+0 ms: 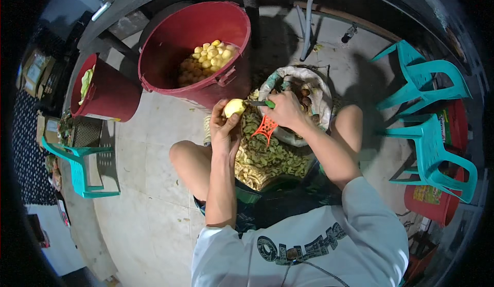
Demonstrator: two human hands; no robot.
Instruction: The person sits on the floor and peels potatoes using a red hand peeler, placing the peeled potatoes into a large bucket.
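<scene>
My left hand (223, 127) grips a peeled, pale yellow round fruit or tuber (234, 108) between thumb and fingers. In my right hand (286, 109) is a knife (256, 103) with a green handle, its blade pointing left at the peeled piece. Whether the blade touches it, I cannot tell. Just below my right hand is an orange perforated plastic piece (265, 128); how it is supported is unclear. Behind that hand stands an open white sack (322, 90) with brown, round unpeeled pieces (305, 93) in it. Green and pale peelings (270, 156) are heaped between my legs.
A large red tub (162, 44) ahead holds many peeled yellow pieces (212, 57) in liquid. Left of it stands a smaller red bucket (115, 98). Teal plastic chairs (417, 73) are at the right, another teal chair (79, 171) at the left. A grey metal leg (307, 28) stands beyond the sack.
</scene>
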